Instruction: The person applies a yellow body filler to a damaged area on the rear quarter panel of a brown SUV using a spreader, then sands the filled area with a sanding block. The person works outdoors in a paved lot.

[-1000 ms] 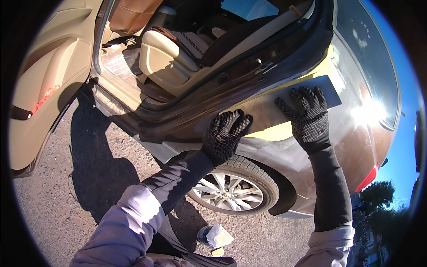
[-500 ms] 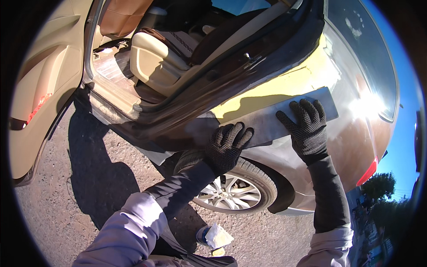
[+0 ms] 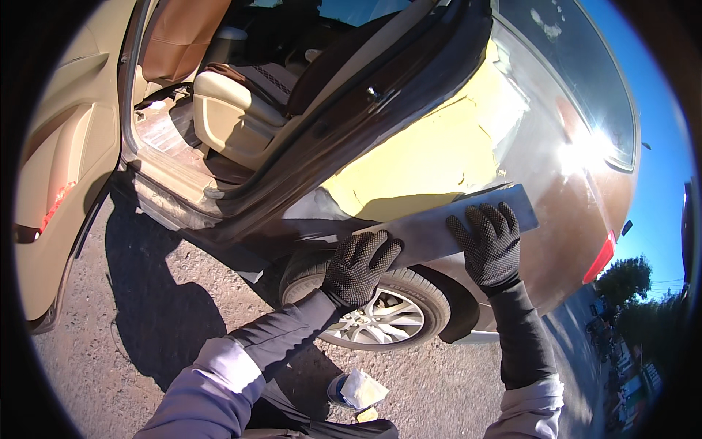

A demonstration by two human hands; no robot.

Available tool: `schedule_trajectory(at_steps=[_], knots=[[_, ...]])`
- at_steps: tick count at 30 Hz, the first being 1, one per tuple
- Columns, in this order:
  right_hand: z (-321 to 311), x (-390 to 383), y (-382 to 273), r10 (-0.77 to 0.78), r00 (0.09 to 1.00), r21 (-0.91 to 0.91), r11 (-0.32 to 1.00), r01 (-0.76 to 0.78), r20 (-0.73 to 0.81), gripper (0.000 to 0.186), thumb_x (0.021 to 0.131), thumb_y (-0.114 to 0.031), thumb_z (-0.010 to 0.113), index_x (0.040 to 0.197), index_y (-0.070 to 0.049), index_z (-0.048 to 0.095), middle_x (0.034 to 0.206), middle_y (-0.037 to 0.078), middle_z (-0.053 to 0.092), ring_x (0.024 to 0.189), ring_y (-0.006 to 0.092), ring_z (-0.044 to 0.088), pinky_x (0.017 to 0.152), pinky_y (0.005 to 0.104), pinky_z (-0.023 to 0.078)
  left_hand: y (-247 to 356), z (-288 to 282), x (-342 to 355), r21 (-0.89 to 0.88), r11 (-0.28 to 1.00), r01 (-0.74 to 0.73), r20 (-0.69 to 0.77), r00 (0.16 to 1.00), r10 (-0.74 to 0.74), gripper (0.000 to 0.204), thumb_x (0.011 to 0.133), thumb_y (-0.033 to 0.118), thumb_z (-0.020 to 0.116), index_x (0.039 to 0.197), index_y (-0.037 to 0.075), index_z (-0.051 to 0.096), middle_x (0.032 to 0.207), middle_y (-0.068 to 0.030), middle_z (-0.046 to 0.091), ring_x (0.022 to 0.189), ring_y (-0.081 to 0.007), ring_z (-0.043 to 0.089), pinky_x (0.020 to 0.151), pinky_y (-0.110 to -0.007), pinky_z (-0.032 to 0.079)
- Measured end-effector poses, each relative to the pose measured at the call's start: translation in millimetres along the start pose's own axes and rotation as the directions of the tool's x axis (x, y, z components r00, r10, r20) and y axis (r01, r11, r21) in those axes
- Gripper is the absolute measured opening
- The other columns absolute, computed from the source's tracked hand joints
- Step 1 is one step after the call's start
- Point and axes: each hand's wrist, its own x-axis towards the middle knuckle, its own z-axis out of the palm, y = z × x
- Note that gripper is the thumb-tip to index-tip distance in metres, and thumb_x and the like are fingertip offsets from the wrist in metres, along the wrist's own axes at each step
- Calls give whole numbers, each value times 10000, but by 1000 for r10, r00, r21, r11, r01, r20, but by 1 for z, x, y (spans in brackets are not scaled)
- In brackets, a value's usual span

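Observation:
Both of my hands wear black gloves with pale dots. They hold a long, flat grey strip (image 3: pixel 431 233) against the car's rear side panel, above the wheel. My left hand (image 3: pixel 360 269) grips its left end, and my right hand (image 3: pixel 488 245) has its fingers spread over the face near the right end. Whether the strip is a sanding board or a stiff sheet, I cannot tell. Just above it lies a large patch of yellow filler (image 3: pixel 424 161), with a shadow along its lower edge.
The rear door opening (image 3: pixel 241 197) of the brown car shows a beige seat (image 3: pixel 232 110). At the left stands the opened door (image 3: pixel 69 168). Below my hands is the rear wheel (image 3: pixel 384 318). A tin (image 3: pixel 338 391) with a pale folded piece (image 3: pixel 363 389) sits on the rough ground.
My hands and the strip have moved down over the panel, off the filler's lower part, so more yellow shows. The whole view has also shifted slightly.

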Motion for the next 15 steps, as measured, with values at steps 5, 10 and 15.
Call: schedule_trajectory(at_steps=[5,10,15], knots=[[-21,48,8,-16,998,-92,996,11,-54,555,757,-169,719,1307,-236,727,1264,108,613,1225,356,578,1135,609,404,-27,-27,18,62,998,19,-192,981,-7,553,871,88,596,1420,137,633,1336,-149,618,1212,-359,578,1060,-532,439],[-21,110,17,-133,986,-42,991,129,-104,611,693,-150,729,1294,-261,726,1282,121,638,1249,374,565,1139,626,400,-46,-41,33,83,994,68,-290,956,-42,592,819,19,644,1407,92,629,1405,-173,579,1280,-388,531,1103,-525,390],[-17,144,24,-196,968,21,979,201,-157,603,627,-131,766,1217,-257,759,1286,111,640,1239,381,564,1102,574,448,-51,-46,41,100,991,90,-357,933,-49,581,858,78,627,1436,133,623,1350,-169,618,1213,-379,568,1055,-529,432]])
